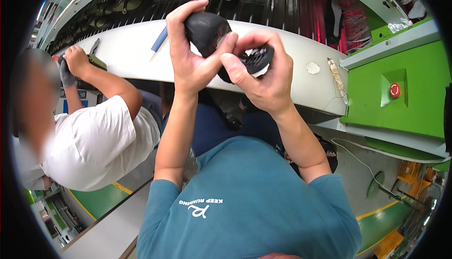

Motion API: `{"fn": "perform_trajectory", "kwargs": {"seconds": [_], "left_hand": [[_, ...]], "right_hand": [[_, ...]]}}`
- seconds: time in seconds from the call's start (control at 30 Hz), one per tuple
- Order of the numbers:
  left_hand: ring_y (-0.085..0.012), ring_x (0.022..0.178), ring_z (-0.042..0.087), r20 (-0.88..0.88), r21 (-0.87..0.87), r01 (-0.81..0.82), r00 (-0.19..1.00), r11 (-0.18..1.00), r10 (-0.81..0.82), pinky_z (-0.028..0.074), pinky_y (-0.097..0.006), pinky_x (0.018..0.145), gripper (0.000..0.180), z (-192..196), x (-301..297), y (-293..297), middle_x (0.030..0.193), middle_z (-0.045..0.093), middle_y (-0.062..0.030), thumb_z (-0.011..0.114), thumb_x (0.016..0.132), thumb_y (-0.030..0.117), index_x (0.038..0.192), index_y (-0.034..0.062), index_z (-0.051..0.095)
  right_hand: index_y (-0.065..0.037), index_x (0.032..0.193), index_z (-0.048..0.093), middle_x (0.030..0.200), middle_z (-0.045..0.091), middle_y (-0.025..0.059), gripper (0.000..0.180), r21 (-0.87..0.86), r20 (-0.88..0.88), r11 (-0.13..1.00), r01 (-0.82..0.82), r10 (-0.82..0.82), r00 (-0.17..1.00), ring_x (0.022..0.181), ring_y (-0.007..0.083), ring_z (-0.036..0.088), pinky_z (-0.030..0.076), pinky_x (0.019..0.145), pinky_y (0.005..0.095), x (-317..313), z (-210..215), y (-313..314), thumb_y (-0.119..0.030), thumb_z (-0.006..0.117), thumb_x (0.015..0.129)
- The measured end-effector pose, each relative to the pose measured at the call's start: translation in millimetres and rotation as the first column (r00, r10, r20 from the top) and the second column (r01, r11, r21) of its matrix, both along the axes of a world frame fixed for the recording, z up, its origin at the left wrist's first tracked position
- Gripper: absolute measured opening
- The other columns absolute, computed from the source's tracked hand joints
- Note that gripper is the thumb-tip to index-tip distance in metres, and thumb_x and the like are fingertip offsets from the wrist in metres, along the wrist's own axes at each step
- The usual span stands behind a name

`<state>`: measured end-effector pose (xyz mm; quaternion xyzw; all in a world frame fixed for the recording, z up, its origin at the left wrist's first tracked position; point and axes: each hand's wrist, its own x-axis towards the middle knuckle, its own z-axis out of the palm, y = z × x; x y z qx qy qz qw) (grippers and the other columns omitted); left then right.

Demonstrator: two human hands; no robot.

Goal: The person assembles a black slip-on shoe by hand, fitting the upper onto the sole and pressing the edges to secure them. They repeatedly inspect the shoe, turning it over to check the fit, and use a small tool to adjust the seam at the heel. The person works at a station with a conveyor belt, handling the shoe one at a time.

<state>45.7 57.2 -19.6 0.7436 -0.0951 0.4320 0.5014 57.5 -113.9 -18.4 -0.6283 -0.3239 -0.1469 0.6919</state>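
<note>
Both my hands are raised over the white ledge, closed around a black item that looks like a shoe (pixel 205 29), bent between them. Its smooth rounded end lies in my left hand (pixel 190 63), the thumb pressed against its inner side. At the other end, a dark part with an openwork or treaded pattern (pixel 259 58) is gripped by my right hand (pixel 270 73), fingers curled over the top and thumb in front. Between the two thumbs the middle of the item is partly hidden, so its exact kind is hard to make out.
The white ledge (pixel 141 54) carries a blue-handled tool (pixel 160 40) and a wrapped stick (pixel 336 76). Metal rods (pixel 278 5) line the machine behind. A red stop button (pixel 395 90) sits on the green housing at right. At left, a co-worker in a white shirt (pixel 94 141) works.
</note>
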Motion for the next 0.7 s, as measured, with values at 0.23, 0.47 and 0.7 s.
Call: {"fn": "perform_trajectory", "kwargs": {"seconds": [0.23,0.47,0.7], "left_hand": [[-0.0138,0.103,0.067,-0.044,-0.062,0.078,0.996,0.995,-0.081,0.055,-0.029,0.094,0.045,-4.0,7.5,25.2,0.115,0.069,-0.0059,0.069,0.110,0.033,0.144,0.0047,0.060],[-0.0123,0.104,0.067,0.000,-0.456,0.252,0.959,0.853,-0.283,0.054,-0.029,0.095,0.059,-15.0,17.6,36.0,0.113,0.068,-0.0050,0.027,0.124,0.051,0.137,0.0060,0.062],[-0.0135,0.099,0.065,-0.046,-0.434,0.139,0.983,0.890,-0.176,0.054,-0.029,0.094,0.054,-30.8,28.7,45.9,0.110,0.069,-0.0056,0.025,0.125,0.046,0.133,0.0069,0.062]], "right_hand": [[-0.003,0.125,0.071,0.107,0.071,0.0081,0.066,-0.139,0.199,0.969,0.202,-0.173,0.965,0.094,0.0208,0.070,0.057,0.071,0.0326,13.2,-18.7,20.3,-0.024,0.105,0.072],[0.000,0.122,0.077,0.105,0.070,0.0069,0.066,-0.135,0.314,0.946,0.295,-0.242,0.918,0.089,0.0151,0.069,0.051,0.062,0.0286,29.9,-28.9,52.8,-0.033,0.105,0.072],[0.001,0.122,0.077,0.105,0.068,0.0071,0.065,-0.196,0.295,0.936,0.292,-0.227,0.928,0.087,0.0150,0.069,0.052,0.059,0.0281,27.5,-27.3,54.7,-0.032,0.105,0.073]]}}
